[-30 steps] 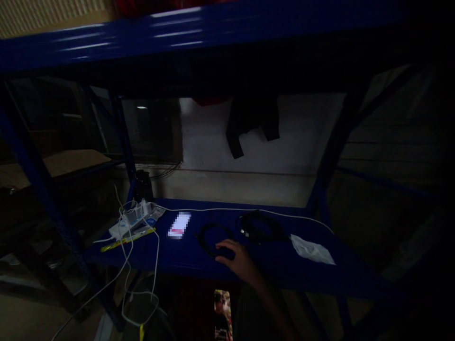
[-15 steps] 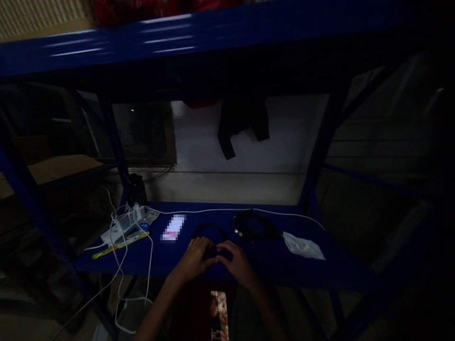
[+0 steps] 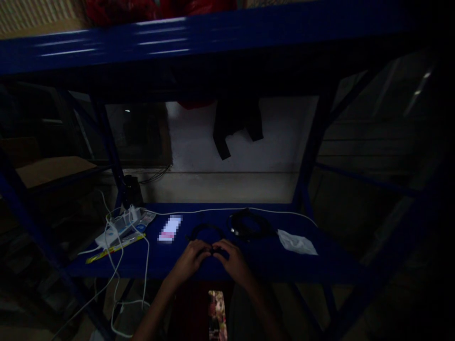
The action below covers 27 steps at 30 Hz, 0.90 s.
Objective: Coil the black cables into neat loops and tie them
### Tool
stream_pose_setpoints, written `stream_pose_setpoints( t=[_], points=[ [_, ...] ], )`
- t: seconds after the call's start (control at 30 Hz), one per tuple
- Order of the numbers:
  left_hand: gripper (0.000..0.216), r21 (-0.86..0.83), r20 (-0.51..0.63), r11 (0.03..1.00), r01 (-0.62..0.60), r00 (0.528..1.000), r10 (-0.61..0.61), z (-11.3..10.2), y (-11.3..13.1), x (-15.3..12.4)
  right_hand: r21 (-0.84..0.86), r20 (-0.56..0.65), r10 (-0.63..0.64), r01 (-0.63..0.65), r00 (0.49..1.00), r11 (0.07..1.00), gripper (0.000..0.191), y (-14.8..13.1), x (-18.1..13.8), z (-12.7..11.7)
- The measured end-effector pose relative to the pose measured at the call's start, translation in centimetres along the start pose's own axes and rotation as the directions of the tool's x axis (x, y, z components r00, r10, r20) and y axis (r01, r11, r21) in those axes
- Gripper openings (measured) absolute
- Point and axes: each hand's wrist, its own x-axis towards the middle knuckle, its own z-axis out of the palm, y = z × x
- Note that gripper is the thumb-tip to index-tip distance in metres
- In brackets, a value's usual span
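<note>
On the blue shelf (image 3: 199, 272), my left hand (image 3: 192, 258) and my right hand (image 3: 230, 258) meet at the front, fingers bent and fingertips close together. Both pinch a small dark piece between them, which looks like part of a black cable (image 3: 207, 226). That cable arcs on the shelf just behind my fingers. Dim light hides the exact grip. To the right of it lies a thicker coil of black cable (image 3: 254, 223) with a shiny metal plug. A lit phone (image 3: 170, 228) lies left of my hands.
A white power strip (image 3: 113, 232) with tangled white cords and a yellow packet (image 3: 115, 248) occupies the shelf's left end. A white plastic bag (image 3: 296, 242) lies at right. Another lit phone (image 3: 217, 315) is below the shelf edge. A blue beam (image 3: 156, 42) crosses overhead.
My hands have drawn closer together, and the fingertips now almost meet around the dark piece. The whole view has shifted slightly. Things on the shelf stay in place.
</note>
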Motion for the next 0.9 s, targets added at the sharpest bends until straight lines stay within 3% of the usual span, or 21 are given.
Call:
stream_pose_setpoints(
  t=[0.27,0.57,0.77,0.9],
  points=[
    [0.019,0.09,-0.036,0.996,-0.012,0.999,0.015,-0.3,0.7,0.0,-0.007,-0.078,-0.015,0.015,0.997,1.0,0.021,0.4,0.1,0.3],
    [0.023,-0.031,-0.048,0.997,0.067,0.997,-0.068,0.0,-0.8,-0.2,0.02,-0.067,-0.006,0.007,0.998,1.0,0.021,0.6,0.1,0.1],
    [0.022,-0.105,-0.017,0.994,0.022,1.0,-0.024,-0.6,0.2,0.1,0.047,-0.086,0.015,-0.01,0.996,0.999,0.019,0.1,0.3,-0.1],
    [0.018,-0.033,-0.044,0.999,0.017,0.999,-0.018,-0.5,0.6,0.0,0.025,-0.075,0.017,-0.016,0.997,1.0,0.017,0.1,0.2,0.2]
  ],
)
